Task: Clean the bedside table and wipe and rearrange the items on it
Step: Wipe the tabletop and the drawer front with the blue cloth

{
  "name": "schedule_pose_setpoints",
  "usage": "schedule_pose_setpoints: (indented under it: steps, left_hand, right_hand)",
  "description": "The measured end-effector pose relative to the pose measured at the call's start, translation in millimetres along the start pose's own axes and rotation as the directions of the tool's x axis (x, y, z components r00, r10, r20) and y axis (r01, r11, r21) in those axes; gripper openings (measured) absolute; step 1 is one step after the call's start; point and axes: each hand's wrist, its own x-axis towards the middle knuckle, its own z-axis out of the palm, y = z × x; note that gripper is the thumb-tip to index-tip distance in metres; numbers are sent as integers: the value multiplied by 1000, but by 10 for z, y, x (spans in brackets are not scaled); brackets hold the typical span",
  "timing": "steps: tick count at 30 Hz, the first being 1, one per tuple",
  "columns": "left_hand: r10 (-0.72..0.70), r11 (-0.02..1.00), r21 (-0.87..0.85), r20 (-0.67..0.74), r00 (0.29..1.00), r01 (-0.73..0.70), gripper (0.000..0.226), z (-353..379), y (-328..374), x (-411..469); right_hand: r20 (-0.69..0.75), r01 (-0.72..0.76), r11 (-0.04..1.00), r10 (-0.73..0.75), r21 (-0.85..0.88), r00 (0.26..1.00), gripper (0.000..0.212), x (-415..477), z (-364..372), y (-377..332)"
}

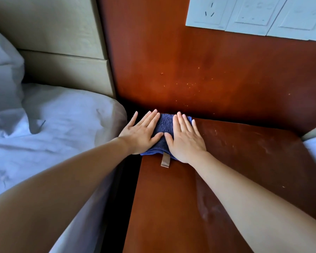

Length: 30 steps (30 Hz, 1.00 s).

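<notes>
Two bare forearms reach in from the near edge, one over the bed (53, 134), one over the bedside table (171, 207). That one white-sheeted bed lies along the table's left edge, with one pillow (2, 70) against a beige headboard (62, 42). The single reddish table top shows pale smears toward its right edge. Behind it rises one wooden wall panel (190, 70) carrying three white switch plates (254, 13). One folded blue cloth (165, 125) lies at the table's far left corner. The left hand (141, 133) and right hand (185, 141) press flat on it side by side, fingers straight, clasping nothing. One tan loop tag (165, 161) pokes from the cloth's near edge.
</notes>
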Motion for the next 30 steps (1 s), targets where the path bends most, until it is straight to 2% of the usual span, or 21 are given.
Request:
schedule_pose_setpoints:
  steps: [16,22,30]
  left_hand:
    - [-20,997,-78,-39,999,17,66,-12,-103,288]
    - [-26,983,-181,-31,999,20,65,42,-33,219]
    - [-61,986,-152,19,998,63,64,27,105,-162]
  right_hand:
    - [-2,-20,1000,20,16,1000,65,311,-8,38]
    - [-5,-51,999,51,17,999,63,230,11,-5]
    - [15,-25,999,24,36,1000,65,-90,22,-77]
